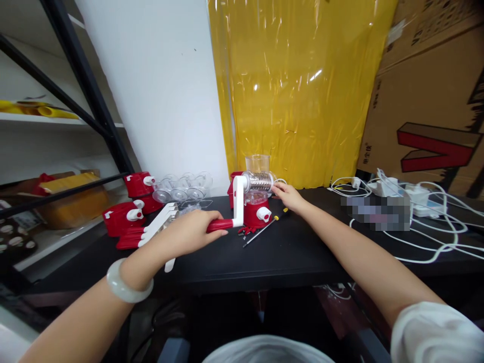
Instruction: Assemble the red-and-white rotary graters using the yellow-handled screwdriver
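A red and white rotary grater [257, 212] stands upright on the black table, with a clear hopper [257, 163] on top. Its metal grating drum [260, 181] shows inside the clear housing. My left hand [192, 229] is wrapped round the red grip of the white crank handle [238, 199], which hangs downward. At the drum's right end, the fingers of my right hand [285, 195] are closed on the white rim; their tips are partly hidden. A screwdriver [260, 235] lies in front of the red base, beside small red pieces [246, 231].
More red grater bases [121, 219], spare white crank handles [159, 224] and clear plastic parts [185, 186] sit at the left. White cables and adapters [423, 199] spread over the right side. A cardboard box [423, 111] and yellow plastic sheet [302, 91] stand behind.
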The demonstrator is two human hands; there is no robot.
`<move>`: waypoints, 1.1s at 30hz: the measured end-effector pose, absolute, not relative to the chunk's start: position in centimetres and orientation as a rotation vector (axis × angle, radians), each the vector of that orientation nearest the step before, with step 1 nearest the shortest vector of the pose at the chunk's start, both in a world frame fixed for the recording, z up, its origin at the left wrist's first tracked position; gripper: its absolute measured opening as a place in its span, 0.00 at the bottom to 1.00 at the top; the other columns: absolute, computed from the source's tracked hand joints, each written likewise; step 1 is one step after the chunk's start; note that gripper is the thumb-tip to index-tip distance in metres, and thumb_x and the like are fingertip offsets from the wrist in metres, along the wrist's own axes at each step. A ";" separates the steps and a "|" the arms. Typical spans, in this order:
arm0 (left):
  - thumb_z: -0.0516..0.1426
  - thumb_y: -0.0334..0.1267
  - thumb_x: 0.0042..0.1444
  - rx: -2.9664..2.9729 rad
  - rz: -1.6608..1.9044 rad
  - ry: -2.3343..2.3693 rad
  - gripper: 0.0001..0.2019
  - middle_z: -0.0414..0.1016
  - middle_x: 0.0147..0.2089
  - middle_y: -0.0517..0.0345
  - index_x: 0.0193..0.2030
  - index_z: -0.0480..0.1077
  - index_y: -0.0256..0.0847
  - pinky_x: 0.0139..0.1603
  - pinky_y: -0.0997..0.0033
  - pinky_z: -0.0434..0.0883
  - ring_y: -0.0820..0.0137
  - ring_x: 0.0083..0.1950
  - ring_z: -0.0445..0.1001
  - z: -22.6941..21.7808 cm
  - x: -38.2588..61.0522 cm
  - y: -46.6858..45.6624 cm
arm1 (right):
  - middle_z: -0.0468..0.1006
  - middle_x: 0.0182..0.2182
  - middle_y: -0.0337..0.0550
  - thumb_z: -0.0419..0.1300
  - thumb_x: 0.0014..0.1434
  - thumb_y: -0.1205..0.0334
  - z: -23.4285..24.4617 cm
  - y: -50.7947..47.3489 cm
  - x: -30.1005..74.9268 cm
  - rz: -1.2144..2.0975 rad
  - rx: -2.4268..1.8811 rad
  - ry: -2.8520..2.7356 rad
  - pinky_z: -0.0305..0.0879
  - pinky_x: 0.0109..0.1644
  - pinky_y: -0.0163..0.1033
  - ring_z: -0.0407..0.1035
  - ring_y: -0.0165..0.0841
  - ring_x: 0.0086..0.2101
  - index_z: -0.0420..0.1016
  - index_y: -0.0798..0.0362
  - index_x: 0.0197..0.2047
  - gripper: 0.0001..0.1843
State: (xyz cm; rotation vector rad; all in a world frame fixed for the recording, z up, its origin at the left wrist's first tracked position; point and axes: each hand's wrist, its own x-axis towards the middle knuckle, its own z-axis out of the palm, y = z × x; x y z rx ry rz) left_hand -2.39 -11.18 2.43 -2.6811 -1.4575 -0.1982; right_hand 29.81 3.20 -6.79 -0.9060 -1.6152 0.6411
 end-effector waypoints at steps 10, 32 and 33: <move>0.52 0.54 0.61 -2.310 -0.930 -1.262 0.18 0.78 0.38 0.53 0.43 0.74 0.43 0.39 0.67 0.67 0.66 0.39 0.74 10.8 1.9 -11.7 | 0.80 0.44 0.44 0.60 0.56 0.47 -6.6 3.0 29.7 0.671 -0.929 -1.591 0.70 0.50 0.46 0.74 0.38 0.45 0.78 0.50 0.45 0.19; 0.58 0.54 0.52 -2.247 -0.480 -1.912 0.21 0.79 0.38 0.45 0.44 0.74 0.38 0.37 0.64 0.68 0.58 0.39 0.77 1.8 -5.7 1.9 | 0.80 0.42 0.44 0.59 0.57 0.47 -6.8 3.2 29.8 0.633 -0.934 -1.621 0.72 0.46 0.45 0.74 0.38 0.42 0.78 0.51 0.44 0.19; 0.58 0.54 0.51 -2.275 -0.353 -1.888 0.20 0.79 0.37 0.46 0.41 0.74 0.39 0.37 0.64 0.67 0.57 0.39 0.77 1.5 -5.9 0.9 | 0.80 0.42 0.44 0.59 0.56 0.47 -6.8 3.2 29.8 0.634 -0.935 -1.614 0.72 0.46 0.45 0.74 0.38 0.42 0.78 0.51 0.44 0.19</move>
